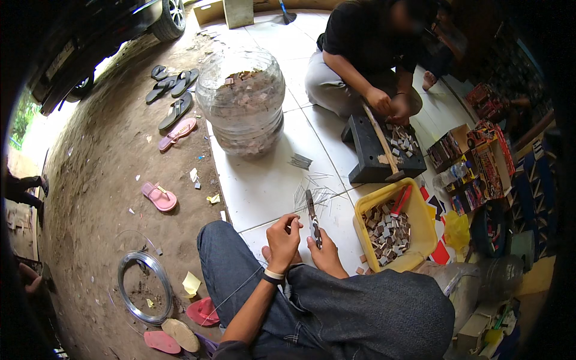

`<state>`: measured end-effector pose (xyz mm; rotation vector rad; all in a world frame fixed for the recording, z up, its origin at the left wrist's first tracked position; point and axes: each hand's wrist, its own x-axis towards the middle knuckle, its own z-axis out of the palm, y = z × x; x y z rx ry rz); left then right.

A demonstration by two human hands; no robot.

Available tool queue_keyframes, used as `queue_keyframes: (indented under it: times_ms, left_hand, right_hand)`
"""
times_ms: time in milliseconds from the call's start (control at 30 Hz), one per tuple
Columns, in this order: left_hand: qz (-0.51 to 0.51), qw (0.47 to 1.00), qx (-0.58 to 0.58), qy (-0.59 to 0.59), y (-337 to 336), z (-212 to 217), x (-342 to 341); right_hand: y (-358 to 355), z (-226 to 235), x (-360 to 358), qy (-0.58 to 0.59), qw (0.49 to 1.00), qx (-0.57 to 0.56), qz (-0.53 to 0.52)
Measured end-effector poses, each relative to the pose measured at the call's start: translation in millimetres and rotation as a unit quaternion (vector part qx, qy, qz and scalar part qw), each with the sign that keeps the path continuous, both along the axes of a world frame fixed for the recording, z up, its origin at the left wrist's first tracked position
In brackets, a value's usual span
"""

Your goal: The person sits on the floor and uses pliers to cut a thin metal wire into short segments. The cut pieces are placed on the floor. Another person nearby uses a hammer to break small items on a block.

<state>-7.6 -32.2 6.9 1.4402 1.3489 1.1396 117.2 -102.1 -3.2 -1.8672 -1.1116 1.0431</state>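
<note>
In front of my lap, my left hand is closed, its fingertips pinched together. A thin wire runs up across my thigh to this hand; the part inside the fingers is hidden. Close on its right, my right hand grips a dark, long-jawed tool that looks like pliers, pointing away from me. Just beyond the tool, cut straight wires lie scattered on the white tiles, with a tighter bundle farther off. The wire coil rests on the dirt at left.
A yellow tub of small pieces and a red-handled tool stands at right. Beyond, a person works at a black block bearing a hammer. A large clear plastic container stands ahead; sandals dot the dirt.
</note>
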Motion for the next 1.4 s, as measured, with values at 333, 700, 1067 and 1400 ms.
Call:
queue_keyframes:
  times_ms: [333,700,1067,1400]
  left_hand:
    - [-0.002,1.0,0.002,0.002,0.8,1.7,-0.5]
    - [-0.015,1.0,0.008,0.009,1.2,-3.8,-1.8]
    - [-0.001,0.999,-0.008,0.053,2.4,-8.5,-3.8]
    - [0.033,0.998,-0.019,0.047,5.6,-7.9,-6.8]
  right_hand:
    - [-0.3,6.3,1.1,-0.01,1.0,-0.026,0.008]
    - [-0.5,7.4,4.6,-0.063,0.997,-0.034,0.017]
    - [-4.2,-7.3,10.5,-0.136,0.99,-0.011,-0.022]
    - [-14.2,17.5,3.9,0.056,0.993,-0.071,0.08]
